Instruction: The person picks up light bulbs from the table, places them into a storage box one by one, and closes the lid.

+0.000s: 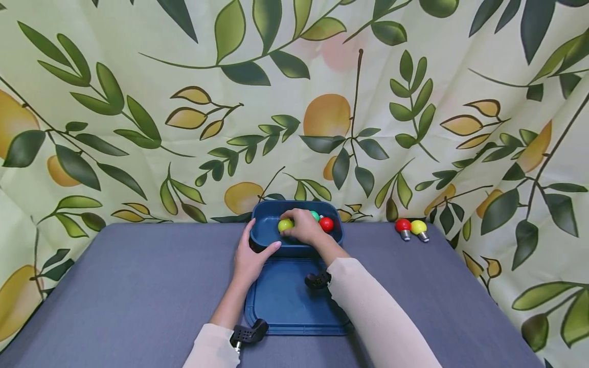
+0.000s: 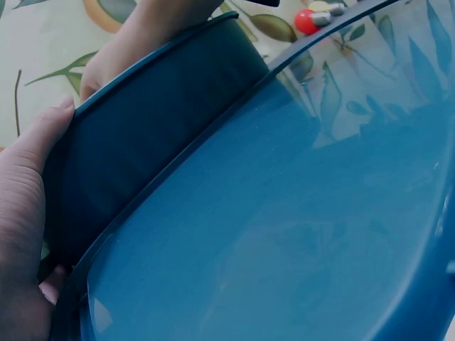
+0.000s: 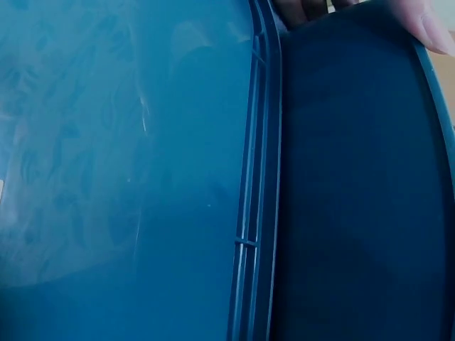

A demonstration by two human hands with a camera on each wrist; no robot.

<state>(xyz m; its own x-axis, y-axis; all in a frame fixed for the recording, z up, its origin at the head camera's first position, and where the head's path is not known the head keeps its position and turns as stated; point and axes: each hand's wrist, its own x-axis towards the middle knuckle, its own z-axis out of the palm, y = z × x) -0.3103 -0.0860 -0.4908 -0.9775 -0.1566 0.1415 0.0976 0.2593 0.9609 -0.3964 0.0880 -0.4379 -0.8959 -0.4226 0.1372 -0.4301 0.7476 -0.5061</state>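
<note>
A deep blue plastic box point(image 1: 276, 250) stands at the back of the table, its lid point(image 1: 299, 299) lying flat in front. My left hand point(image 1: 248, 258) grips the box's front left corner, thumb along the front rim and fingers at the left side. Over the rim reaches my right hand point(image 1: 302, 225), its fingers pinching a yellow-green bulb point(image 1: 285, 225) inside the box. To the right of that hand, a red bulb point(image 1: 326, 224) and a partly hidden green bulb point(image 1: 315, 215) lie in the box. The front wall point(image 2: 149, 135) hides the right fingertips in the left wrist view.
At the table's back right lie a red bulb point(image 1: 402, 226) and a yellow bulb point(image 1: 418, 227), side by side with metal bases toward me. A leaf-and-fruit patterned cloth point(image 1: 276, 102) hangs right behind the grey table point(image 1: 152, 286).
</note>
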